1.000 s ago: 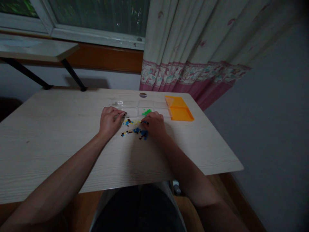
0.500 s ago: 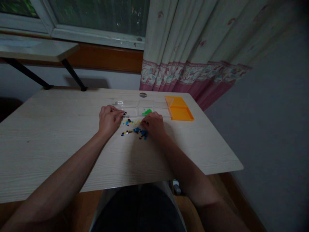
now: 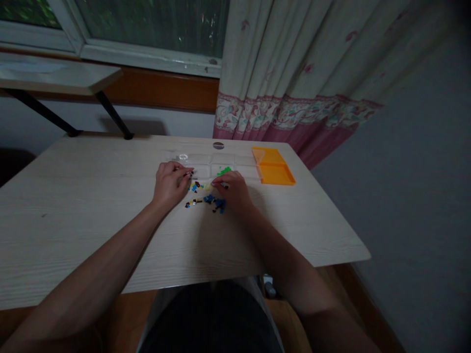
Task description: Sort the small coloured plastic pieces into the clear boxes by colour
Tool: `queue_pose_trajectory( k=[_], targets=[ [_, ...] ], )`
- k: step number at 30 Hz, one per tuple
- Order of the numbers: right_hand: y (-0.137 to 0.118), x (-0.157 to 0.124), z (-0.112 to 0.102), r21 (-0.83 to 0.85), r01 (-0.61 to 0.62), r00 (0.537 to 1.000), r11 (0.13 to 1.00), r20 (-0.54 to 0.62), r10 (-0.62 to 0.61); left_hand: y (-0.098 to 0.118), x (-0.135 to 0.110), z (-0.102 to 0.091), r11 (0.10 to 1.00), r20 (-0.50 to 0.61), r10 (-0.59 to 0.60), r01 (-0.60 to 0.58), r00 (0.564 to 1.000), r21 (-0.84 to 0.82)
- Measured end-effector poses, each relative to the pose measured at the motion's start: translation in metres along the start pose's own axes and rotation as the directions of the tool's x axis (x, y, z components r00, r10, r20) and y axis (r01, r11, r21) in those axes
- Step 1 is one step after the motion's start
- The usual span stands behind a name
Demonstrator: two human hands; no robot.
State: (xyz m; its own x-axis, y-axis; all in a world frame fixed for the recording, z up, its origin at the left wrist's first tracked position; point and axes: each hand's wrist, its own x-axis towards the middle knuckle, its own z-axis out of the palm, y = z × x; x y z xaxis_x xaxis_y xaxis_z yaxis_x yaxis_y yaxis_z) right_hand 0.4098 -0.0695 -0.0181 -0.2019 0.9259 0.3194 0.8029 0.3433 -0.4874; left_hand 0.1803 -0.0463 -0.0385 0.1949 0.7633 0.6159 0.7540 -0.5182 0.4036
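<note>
My left hand (image 3: 170,184) rests on the pale wooden table (image 3: 91,215), fingers curled in a pinch on a small dark piece at the near edge of a clear compartment tray (image 3: 206,164). My right hand (image 3: 233,191) lies beside it, fingertips pinched at a tiny piece I cannot make out. Between the hands lies a scatter of small blue, yellow and dark bricks (image 3: 208,196). Green pieces (image 3: 223,170) sit in one compartment of the tray, just beyond my right hand.
An orange tray (image 3: 273,166) lies at the table's far right. A round hole (image 3: 218,145) is in the table's far edge. A floral curtain (image 3: 294,78) hangs behind, a window and a bench at the back left.
Both hands stay over the bricks; my right hand's fingers have shifted slightly left toward the yellow pieces, and my left hand has edged a little toward the tray.
</note>
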Motion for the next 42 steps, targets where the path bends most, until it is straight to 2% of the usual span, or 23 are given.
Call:
queue_pose_trajectory(
  k=[4,6,8,13,19,26,31,38,42],
  targets=[
    [-0.006,-0.001,-0.001,0.033,0.047,0.999,0.998,-0.03,-0.046,0.014,-0.002,-0.002,0.986,0.106,0.133,-0.121,0.985,-0.115],
    [-0.008,-0.002,-0.001,0.032,0.068,0.997,0.997,-0.045,-0.067,0.02,-0.003,-0.002,0.974,0.179,0.179,-0.149,0.967,-0.17],
    [-0.009,-0.002,-0.001,0.031,0.094,0.994,0.995,-0.052,-0.093,0.023,-0.003,-0.001,0.958,0.207,0.204,-0.152,0.957,-0.242],
    [-0.009,-0.004,0.006,0.089,0.166,0.983,0.982,-0.098,-0.157,0.02,-0.002,0.001,0.904,0.2,0.228,-0.131,0.953,-0.408],
    [-0.007,-0.006,0.011,0.148,0.24,0.963,0.959,-0.162,-0.216,0.017,-0.002,0.002,0.876,0.122,0.189,-0.112,0.974,-0.469],
    [-0.009,-0.006,0.01,0.116,0.233,0.972,0.966,-0.072,-0.225,0.017,-0.002,0.002,0.882,0.113,0.147,-0.079,0.983,-0.464],
    [-0.007,-0.006,0.011,0.108,0.243,0.969,0.964,-0.07,-0.237,0.015,-0.002,0.002,0.899,0.106,0.099,-0.043,0.989,-0.436],
    [-0.006,-0.005,0.006,0.0,0.199,0.979,0.98,-0.051,-0.199,0.012,-0.001,0.003,0.916,0.05,0.088,-0.061,0.995,-0.397],
    [0.003,-0.004,-0.01,-0.195,-0.019,0.994,0.981,-0.107,-0.002,0.01,0.001,0.002,0.957,0.009,0.071,-0.066,0.997,-0.283]
  ],
)
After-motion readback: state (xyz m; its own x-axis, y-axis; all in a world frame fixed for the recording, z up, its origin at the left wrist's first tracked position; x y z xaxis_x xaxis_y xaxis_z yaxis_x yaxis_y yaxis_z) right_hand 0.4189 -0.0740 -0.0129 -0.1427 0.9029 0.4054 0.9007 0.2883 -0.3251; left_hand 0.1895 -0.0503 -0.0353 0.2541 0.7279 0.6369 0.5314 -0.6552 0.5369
